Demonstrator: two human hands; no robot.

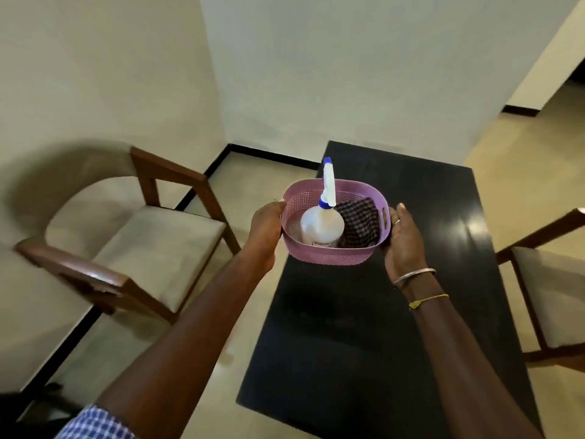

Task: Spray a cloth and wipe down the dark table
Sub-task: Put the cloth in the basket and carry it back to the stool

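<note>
I hold a purple perforated plastic basket (329,255) over the dark glossy table (380,327). My left hand (266,229) grips its left end and my right hand (403,239) grips its right end by the handle slot. Inside stands a white spray bottle (321,228) with a blue and white trigger head. Beside the bottle, on its right, a dark checked cloth (359,224) lies folded against the basket wall. Whether the basket touches the tabletop I cannot tell.
A wooden chair with a beige cushion (152,248) stands on the tiled floor left of the table. Another such chair (550,296) is at the table's right edge. Cream walls meet in a corner behind the table.
</note>
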